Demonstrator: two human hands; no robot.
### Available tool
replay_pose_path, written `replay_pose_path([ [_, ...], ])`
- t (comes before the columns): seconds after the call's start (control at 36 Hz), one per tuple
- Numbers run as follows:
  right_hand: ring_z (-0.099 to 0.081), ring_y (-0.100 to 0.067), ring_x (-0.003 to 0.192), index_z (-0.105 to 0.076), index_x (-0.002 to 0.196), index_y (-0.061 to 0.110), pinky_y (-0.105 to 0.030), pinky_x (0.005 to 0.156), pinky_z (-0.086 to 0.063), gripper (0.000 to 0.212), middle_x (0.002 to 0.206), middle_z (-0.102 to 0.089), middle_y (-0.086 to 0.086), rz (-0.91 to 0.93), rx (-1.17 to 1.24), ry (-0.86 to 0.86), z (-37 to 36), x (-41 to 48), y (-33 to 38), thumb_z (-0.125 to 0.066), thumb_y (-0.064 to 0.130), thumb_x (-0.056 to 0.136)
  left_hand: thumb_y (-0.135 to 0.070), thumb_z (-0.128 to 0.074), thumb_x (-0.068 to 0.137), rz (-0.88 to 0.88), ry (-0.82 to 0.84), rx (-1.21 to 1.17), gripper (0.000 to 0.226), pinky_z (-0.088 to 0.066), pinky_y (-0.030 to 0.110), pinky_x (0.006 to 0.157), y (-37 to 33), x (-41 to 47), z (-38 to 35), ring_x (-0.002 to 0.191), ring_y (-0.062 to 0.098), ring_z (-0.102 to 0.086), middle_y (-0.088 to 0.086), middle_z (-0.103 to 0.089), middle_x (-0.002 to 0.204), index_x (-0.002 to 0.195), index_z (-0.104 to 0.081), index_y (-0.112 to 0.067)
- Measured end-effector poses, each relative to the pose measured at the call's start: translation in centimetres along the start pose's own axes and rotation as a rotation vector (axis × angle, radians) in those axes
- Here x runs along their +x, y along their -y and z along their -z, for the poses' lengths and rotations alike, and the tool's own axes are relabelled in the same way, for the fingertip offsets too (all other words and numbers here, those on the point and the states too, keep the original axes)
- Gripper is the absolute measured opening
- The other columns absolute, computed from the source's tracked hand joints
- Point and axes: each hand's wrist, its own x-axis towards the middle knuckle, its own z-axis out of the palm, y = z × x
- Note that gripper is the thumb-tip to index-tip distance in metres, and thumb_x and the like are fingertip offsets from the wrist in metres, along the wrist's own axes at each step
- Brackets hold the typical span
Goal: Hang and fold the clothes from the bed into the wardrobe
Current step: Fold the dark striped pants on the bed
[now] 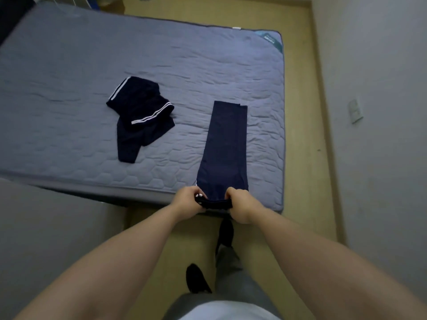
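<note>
Navy trousers point(225, 146), folded lengthwise into one long narrow strip, lie flat on the bed point(69, 77) and run straight away from the hands toward the far side of the mattress. The near end of the strip sits at the near mattress edge and is held between both hands.

Left of the hands, a plain grey surface point(46, 227) fills the area beside the bed; what it is cannot be determined. Beyond the left hand and further left lies a striped garment point(138, 114). It is dark navy with white side stripes, crumpled on the mattress, well apart from the trousers with bare quilted cover between them.

The left hand point(188, 199) has its fingers curled and pinches the left corner of the trousers' near end. The right hand point(241, 207) has its fingers curled over and grips the right corner. The hands are close together, separated only by the width of the folded strip.

Below the hands is tan floor point(300, 158) with two feet in black socks. One foot point(226, 232) is just under the right hand; the other foot point(196, 279) is nearer the body.

Far beyond the right hand, a small white tag point(236, 28) sits on the far mattress edge. A teal label point(272, 41) occupies the far right corner; its print is too blurred to read. Well right of the hands, a white wall plate point(355, 110) is mounted on the grey wall.
</note>
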Motion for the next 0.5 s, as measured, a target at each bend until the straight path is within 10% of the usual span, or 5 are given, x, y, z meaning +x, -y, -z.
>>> replay_pose_path([
  [0.31, -0.053, -0.024, 0.091, -0.048, 0.122, 0.02, -0.039, 0.076, -0.051, 0.036, 0.113, -0.057, -0.008, 0.034, -0.008, -0.014, -0.5, -1.3, 0.3, -0.057, 0.009, 0.089, 0.004, -0.083, 0.067, 0.151, -0.031, -0.268, 0.033, -0.05, 0.022, 0.065, 0.2, -2.0, -0.6, 0.079, 0.016, -0.062, 0.001, -0.068, 0.084, 0.089, -0.07, -0.016],
  [0.5, -0.056, -0.021, 0.097, -0.052, 0.124, 0.027, -0.033, 0.08, -0.05, 0.042, 0.119, -0.06, -0.002, 0.027, 0.051, 0.029, 4.5, 2.8, -3.0, -0.061, 0.014, 0.085, -0.006, -0.087, 0.071, 0.29, -0.046, -0.612, 0.039, -0.059, 0.035, 0.085, -2.8, 2.2, -1.8, 0.096, 0.025, -0.071, 0.011, -0.074, 0.102, 0.105, -0.068, -0.006],
])
